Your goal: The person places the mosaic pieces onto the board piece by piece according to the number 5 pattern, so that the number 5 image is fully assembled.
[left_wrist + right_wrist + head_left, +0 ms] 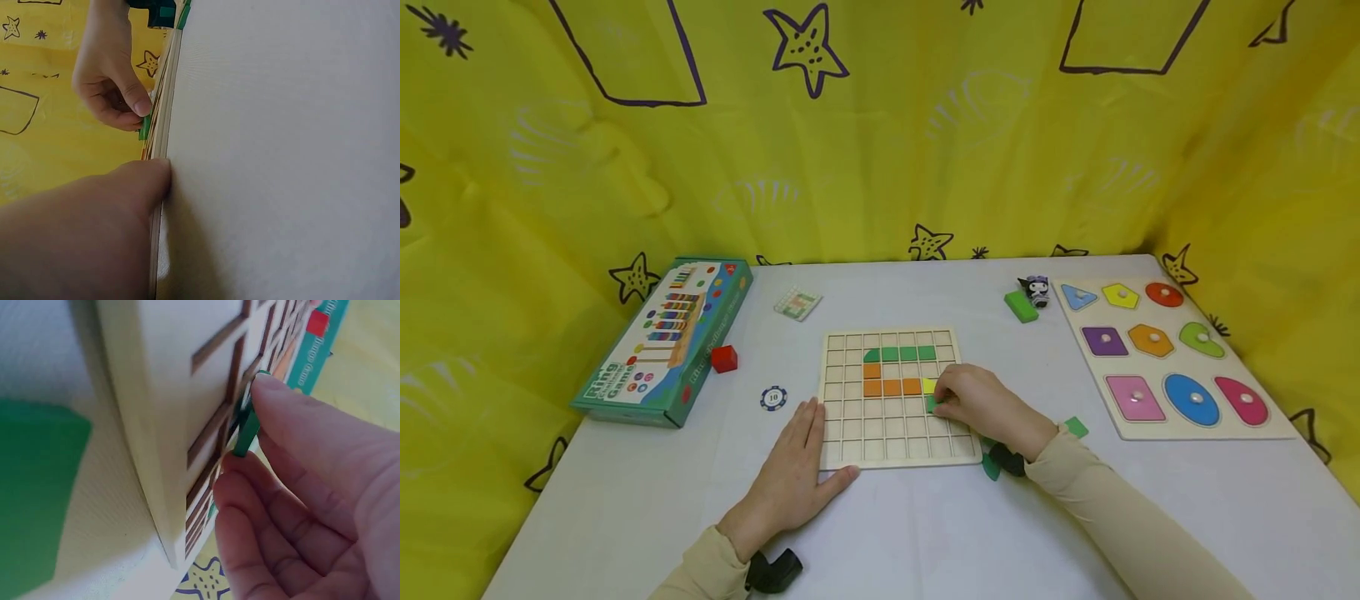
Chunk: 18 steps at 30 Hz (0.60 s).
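Note:
A wooden grid board [850,429] lies on the table. My left hand [792,475] rests along its left edge with straight fingers, the thumb at the near edge. Over the right part of the grid, my right hand [988,407] pinches a small green tile [248,432] between thumb and fingertips. That tile stands tilted at the grid, just below a yellow tile [929,386]; whether it is seated in a cell is hidden by the fingers. Several green tiles [908,354] form a row near the top, and orange tiles [892,387] run down and across below them.
Loose green tiles [1076,427] lie beside my right forearm. A shape puzzle [1120,400] is at right, near a green block [1021,307] and figurine [1036,289]. Leftward are a game box [655,350], red cube [724,359], poker chip [773,398] and pattern card [798,303].

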{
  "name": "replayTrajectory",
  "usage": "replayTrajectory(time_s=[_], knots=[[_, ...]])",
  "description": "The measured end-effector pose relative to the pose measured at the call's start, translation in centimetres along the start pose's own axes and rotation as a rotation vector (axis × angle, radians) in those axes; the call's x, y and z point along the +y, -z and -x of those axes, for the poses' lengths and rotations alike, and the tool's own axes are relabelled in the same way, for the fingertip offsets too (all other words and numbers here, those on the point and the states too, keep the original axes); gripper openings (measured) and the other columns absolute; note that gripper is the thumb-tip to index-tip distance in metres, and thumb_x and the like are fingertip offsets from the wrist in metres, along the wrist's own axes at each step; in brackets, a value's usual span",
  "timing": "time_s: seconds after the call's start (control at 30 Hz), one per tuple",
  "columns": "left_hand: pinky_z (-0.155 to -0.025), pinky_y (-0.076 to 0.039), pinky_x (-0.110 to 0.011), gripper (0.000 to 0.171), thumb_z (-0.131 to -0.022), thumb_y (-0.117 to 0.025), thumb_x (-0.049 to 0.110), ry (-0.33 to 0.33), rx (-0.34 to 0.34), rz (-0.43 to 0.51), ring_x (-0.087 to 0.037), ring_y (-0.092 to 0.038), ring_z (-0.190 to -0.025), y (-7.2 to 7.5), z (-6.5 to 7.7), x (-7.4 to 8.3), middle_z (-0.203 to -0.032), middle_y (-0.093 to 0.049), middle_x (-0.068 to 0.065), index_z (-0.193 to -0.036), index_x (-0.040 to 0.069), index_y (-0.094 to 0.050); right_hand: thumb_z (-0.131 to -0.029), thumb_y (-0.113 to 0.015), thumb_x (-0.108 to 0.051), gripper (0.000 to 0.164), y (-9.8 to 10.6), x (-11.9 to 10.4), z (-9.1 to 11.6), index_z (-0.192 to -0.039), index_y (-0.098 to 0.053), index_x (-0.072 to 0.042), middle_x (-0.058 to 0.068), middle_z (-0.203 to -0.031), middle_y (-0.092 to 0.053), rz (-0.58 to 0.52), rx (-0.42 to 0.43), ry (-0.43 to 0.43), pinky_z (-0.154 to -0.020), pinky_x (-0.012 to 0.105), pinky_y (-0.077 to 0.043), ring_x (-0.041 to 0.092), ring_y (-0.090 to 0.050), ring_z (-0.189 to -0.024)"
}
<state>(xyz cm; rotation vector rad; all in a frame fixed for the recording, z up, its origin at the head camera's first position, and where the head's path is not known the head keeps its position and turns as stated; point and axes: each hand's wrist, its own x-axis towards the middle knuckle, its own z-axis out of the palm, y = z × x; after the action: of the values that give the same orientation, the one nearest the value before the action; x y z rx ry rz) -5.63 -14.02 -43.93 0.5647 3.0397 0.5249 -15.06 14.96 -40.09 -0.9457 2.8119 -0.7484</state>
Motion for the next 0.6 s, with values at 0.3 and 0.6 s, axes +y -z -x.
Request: replayTrajectory(time_s=[0.3,0.6], knots=[[-0.115,-0.016,-0.048,0.093,-0.094,-0.055,0.056,0.004,0.004,0.005,-0.039,-0.012,-0.144,0.0,0.0,-0.2,-0.155,-0.019,-0.028,-0.148,-0.013,-0.024,-0.087,-0.074,-0.008,0.006,0.2,0.2,0.6,-0.092,-0.077,-0.006,0.001,-0.095,-0.063,0.074,-0.005,0.137,-0.080,0.035,-0.051,0.019,-0.056,-0.092],[-0.115,-0.016,-0.048,0.094,-0.094,-0.053,0.057,0.002,-0.003,0.011,-0.039,-0.012,-0.145,0.0,0.0,-0.1,-0.156,-0.019,-0.027,-0.148,-0.013,-0.023,-0.091,-0.068,-0.004,0.015,2.2,3.1,5.2,-0.103,-0.076,-0.008,-0.002,-0.100,-0.065,0.058,0.014,0.029,-0.081,0.039,-0.049,0.020,-0.057,-0.094]])
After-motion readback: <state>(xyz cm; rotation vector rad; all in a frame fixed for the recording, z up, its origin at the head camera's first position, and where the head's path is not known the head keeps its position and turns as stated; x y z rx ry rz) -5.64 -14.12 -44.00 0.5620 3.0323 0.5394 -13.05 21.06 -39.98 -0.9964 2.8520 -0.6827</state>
